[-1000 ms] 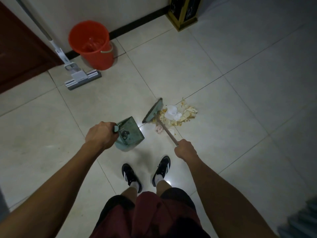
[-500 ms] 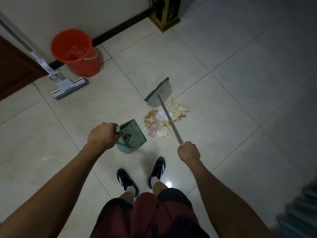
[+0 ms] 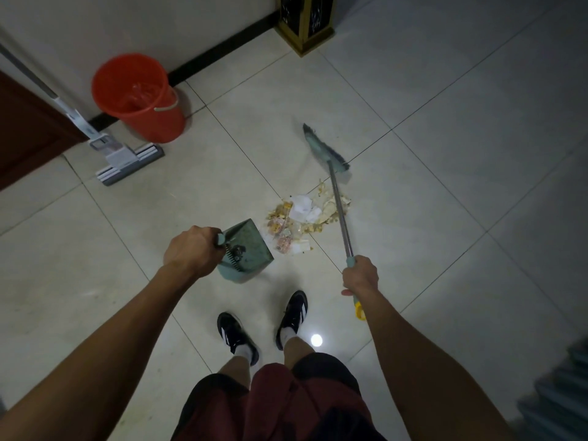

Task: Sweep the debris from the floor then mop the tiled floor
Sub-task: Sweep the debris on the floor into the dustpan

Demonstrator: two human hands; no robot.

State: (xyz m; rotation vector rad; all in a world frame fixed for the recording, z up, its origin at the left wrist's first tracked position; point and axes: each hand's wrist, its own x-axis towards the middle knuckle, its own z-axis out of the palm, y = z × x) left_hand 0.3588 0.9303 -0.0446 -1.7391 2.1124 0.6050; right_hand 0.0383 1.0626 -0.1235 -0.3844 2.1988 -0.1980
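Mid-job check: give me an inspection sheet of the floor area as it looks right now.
Surface: pale tiled floor, glossy, with a light glare spot near the shoes.
Job's things: debris pile of paper scraps and peelings between dustpan and broom; broom head beyond the pile, blurred. Mop leans on the wall beside the red bucket.
Clutter: nothing seen beyond the pile.
Hands: left hand grips the dustpan handle; right hand grips the broom handle.
Cables: nothing seen.
Surroundings: white wall with dark skirting, brown door at left, gold-framed stand at top, steps at lower right.
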